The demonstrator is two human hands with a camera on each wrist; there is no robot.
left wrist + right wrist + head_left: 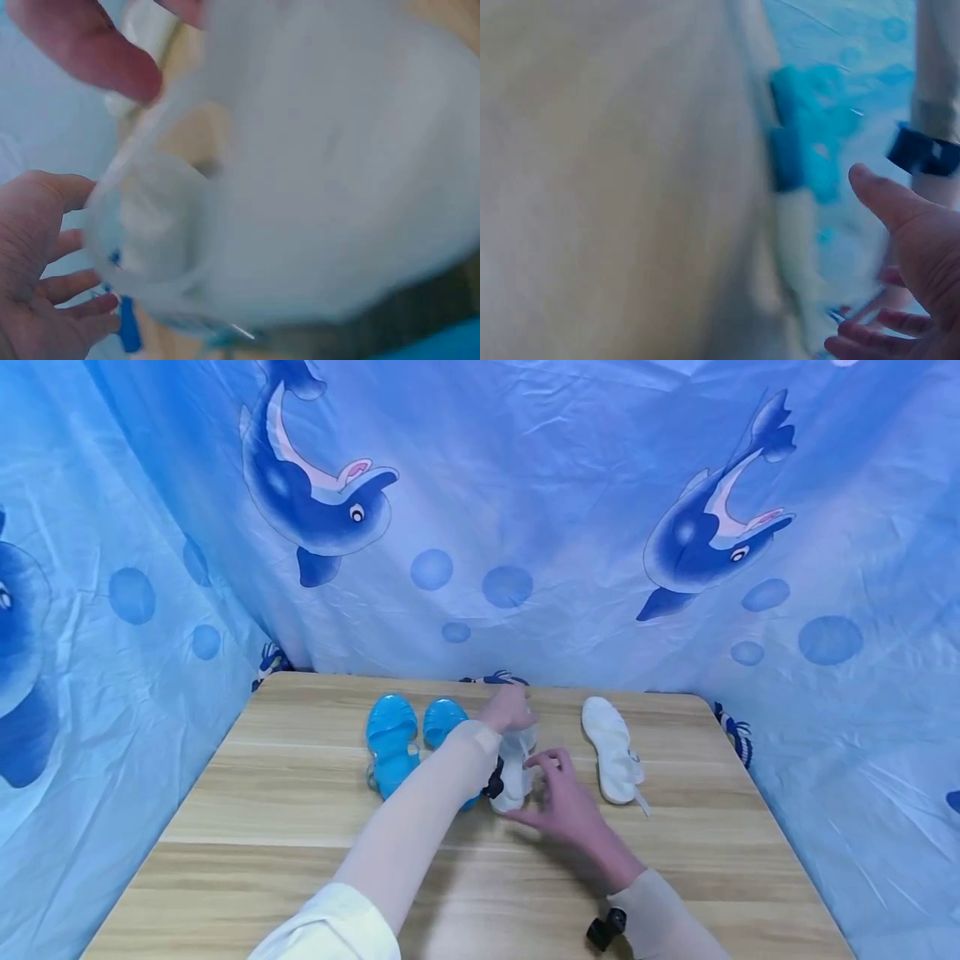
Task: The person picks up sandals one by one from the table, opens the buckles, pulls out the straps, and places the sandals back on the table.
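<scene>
A white sandal (512, 774) lies in the middle of the table, tilted slightly, between my two hands. My left hand (512, 708) is at its far end; in the left wrist view this hand's fingers (79, 286) are spread beside the sandal's strap (105, 247). My right hand (566, 802) reaches in from the right at the near end, thumb and fingers apart, with fingertips close to the sandal. Whether they touch it cannot be told. To the left, a blue sandal (392, 735) sits beside a second blue sandal (444, 720), partly covered by my left forearm.
Another white sandal (611, 747) lies to the right, its strap hanging loose. The wooden table (247, 827) ends at a blue dolphin curtain (480, 510), with tasselled cords (498, 678) along the back edge. Black bands (607, 929) sit on both wrists.
</scene>
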